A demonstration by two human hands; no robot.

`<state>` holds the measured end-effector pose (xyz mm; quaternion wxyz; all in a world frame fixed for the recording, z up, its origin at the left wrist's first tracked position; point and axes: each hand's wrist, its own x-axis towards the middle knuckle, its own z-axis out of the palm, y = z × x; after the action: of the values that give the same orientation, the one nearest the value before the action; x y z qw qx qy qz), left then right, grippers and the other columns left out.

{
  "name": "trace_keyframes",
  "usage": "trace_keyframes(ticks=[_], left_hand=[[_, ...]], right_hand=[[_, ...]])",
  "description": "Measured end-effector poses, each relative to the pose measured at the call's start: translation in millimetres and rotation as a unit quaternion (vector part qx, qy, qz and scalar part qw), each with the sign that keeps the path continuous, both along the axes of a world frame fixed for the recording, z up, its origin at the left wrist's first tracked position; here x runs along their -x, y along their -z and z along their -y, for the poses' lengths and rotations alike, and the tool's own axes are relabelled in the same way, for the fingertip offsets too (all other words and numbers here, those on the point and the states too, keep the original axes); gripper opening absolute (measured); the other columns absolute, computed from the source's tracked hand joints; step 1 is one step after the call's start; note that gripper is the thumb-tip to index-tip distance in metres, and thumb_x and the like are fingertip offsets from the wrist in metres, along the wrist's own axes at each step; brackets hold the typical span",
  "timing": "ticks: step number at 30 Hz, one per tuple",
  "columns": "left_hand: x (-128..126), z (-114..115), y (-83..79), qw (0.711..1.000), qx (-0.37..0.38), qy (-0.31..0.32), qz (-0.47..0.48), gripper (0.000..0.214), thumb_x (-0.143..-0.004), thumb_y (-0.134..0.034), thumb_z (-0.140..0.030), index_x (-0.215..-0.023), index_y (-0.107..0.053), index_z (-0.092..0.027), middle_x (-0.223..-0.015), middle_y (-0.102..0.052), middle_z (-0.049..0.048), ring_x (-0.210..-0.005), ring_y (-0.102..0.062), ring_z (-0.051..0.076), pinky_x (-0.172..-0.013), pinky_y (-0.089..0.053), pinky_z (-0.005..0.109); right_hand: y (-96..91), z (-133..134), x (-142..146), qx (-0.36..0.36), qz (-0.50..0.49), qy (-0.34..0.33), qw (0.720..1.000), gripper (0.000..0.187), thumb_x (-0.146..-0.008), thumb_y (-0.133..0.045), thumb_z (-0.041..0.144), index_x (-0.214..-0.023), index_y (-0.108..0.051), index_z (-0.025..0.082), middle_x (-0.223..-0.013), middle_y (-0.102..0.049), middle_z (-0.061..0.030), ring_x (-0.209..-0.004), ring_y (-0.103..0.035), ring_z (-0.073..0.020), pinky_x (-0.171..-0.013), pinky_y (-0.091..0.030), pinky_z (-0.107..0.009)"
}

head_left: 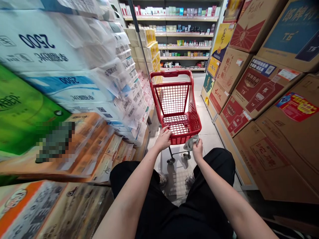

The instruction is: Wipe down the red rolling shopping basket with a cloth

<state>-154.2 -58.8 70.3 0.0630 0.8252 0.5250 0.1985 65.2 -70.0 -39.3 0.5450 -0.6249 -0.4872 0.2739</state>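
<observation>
A small red shopping cart (177,109) stands in the aisle in front of me, its basket holding nothing I can see. My left hand (163,137) is closed over the near rim of the basket at its left corner. My right hand (197,149) holds a crumpled grey cloth (190,142) against the near right edge of the cart. My legs in black trousers show below, with my shoes on the pale tiled floor.
Stacked packs of tissue and paper goods (74,83) crowd the left side. Tall brown cardboard cartons (269,99) line the right. Shelves of small boxed products (184,33) close the aisle's far end. A narrow tiled floor strip (206,122) runs past the cart.
</observation>
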Motion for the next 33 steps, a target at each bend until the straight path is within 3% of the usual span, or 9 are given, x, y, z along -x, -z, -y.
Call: trace_keyframes(ticks=[5,10,14,18,23,29,33], left_hand=[[0,1,0.8,1.000,0.000,-0.013,0.008,0.034,-0.062,-0.045,-0.005,-0.092,-0.053,-0.020,-0.103,-0.055,0.0078,-0.132,-0.023,0.024,-0.110,-0.025,0.046],[1,5,0.4,1.000,0.001,-0.006,0.016,0.032,-0.063,-0.046,-0.006,-0.091,-0.054,-0.020,-0.105,-0.055,0.0078,-0.132,-0.023,0.025,-0.110,-0.024,0.047],[-3,7,1.5,1.000,-0.005,0.004,0.027,0.033,-0.064,-0.046,-0.005,-0.093,-0.054,-0.020,-0.105,-0.055,0.0084,-0.132,-0.023,0.024,-0.110,-0.024,0.047],[-10,8,2.5,1.000,-0.005,0.002,0.018,0.034,-0.065,-0.045,-0.005,-0.094,-0.053,-0.020,-0.107,-0.054,0.0082,-0.132,-0.023,0.024,-0.109,-0.027,0.046],[-15,6,4.0,1.000,-0.005,-0.004,0.000,0.032,-0.065,-0.045,-0.005,-0.092,-0.052,-0.019,-0.106,-0.054,0.0079,-0.132,-0.021,0.025,-0.110,-0.023,0.048],[-14,6,3.3,1.000,0.002,-0.001,0.007,0.034,-0.065,-0.044,-0.005,-0.095,-0.052,-0.019,-0.106,-0.054,0.0082,-0.132,-0.021,0.025,-0.109,-0.023,0.049],[-16,7,2.9,1.000,0.004,-0.003,0.008,0.034,-0.064,-0.045,-0.004,-0.093,-0.052,-0.020,-0.106,-0.054,0.0079,-0.132,-0.021,0.024,-0.111,-0.019,0.049]], right_hand=[[0.1,-4,-7,-0.020,0.024,-0.078,0.997,0.038,-0.078,-0.043,0.032,-0.113,-0.047,0.019,-0.104,-0.060,-0.0078,-0.091,-0.056,-0.0196,-0.080,-0.041,-0.031],[18.4,17,-18,0.036,0.003,-0.058,0.998,0.031,-0.079,-0.045,0.039,-0.101,-0.053,0.019,-0.082,-0.062,-0.0015,-0.071,-0.056,-0.0168,-0.068,-0.042,-0.028],[29.9,30,-17,0.040,-0.007,-0.036,0.999,0.033,-0.079,-0.044,0.039,-0.103,-0.052,0.019,-0.084,-0.062,-0.0020,-0.072,-0.056,-0.0170,-0.068,-0.042,-0.028],[22.2,14,-13,0.012,0.007,-0.038,0.999,0.036,-0.078,-0.043,0.037,-0.108,-0.049,0.019,-0.096,-0.061,-0.0053,-0.086,-0.056,-0.0192,-0.075,-0.041,-0.030],[12.6,-4,-16,0.032,0.052,-0.045,0.997,0.037,-0.074,-0.044,0.035,-0.107,-0.049,0.018,-0.097,-0.061,-0.0069,-0.085,-0.056,-0.0205,-0.074,-0.040,-0.031],[13.4,17,-17,0.042,0.010,-0.024,0.999,0.022,-0.073,-0.044,0.035,-0.086,-0.054,0.021,-0.070,-0.060,-0.0005,-0.067,-0.054,-0.0189,-0.065,-0.041,-0.029],[14.6,23,-8,0.020,-0.054,-0.022,0.998,0.021,-0.072,-0.043,0.034,-0.082,-0.054,0.020,-0.068,-0.060,-0.0004,-0.067,-0.054,-0.0177,-0.064,-0.041,-0.028]])
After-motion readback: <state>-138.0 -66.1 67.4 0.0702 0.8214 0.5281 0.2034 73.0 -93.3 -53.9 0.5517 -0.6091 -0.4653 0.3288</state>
